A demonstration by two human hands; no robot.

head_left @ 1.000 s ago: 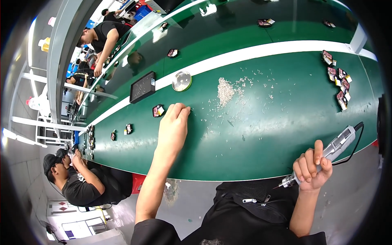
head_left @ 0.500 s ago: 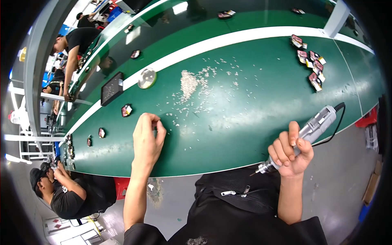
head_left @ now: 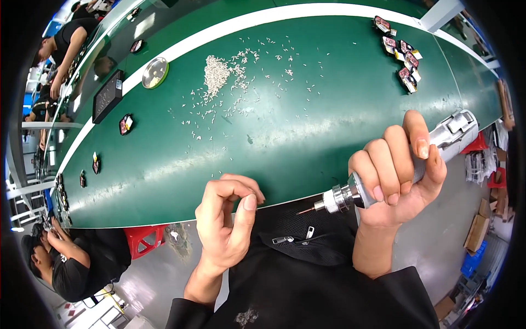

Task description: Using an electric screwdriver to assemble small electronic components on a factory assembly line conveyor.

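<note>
My right hand [head_left: 394,175] is wrapped round a grey electric screwdriver [head_left: 457,131], held above the near edge of the green table. Its thin bit [head_left: 308,210] points left, toward my other hand. My left hand [head_left: 227,219] is at the table edge, left of the bit, with fingers curled and thumb close to the forefinger. Whatever it may pinch is hidden or too small to make out. Farther off on the table lies a heap of small pale screw-like pieces [head_left: 217,75], with many more scattered to its right and toward me.
Several small black-and-red units [head_left: 408,60] cluster at the far right; another unit [head_left: 126,124] lies at left. A round green-rimmed dish [head_left: 155,73] and a black tray [head_left: 107,96] stand along the white strip. A seated co-worker [head_left: 71,257] is at lower left, beside a red stool [head_left: 145,241].
My left hand has drawn back from the tabletop toward me and right. The right hand has raised the screwdriver closer to my head, its bit now nearer the left hand. The view has shifted.
</note>
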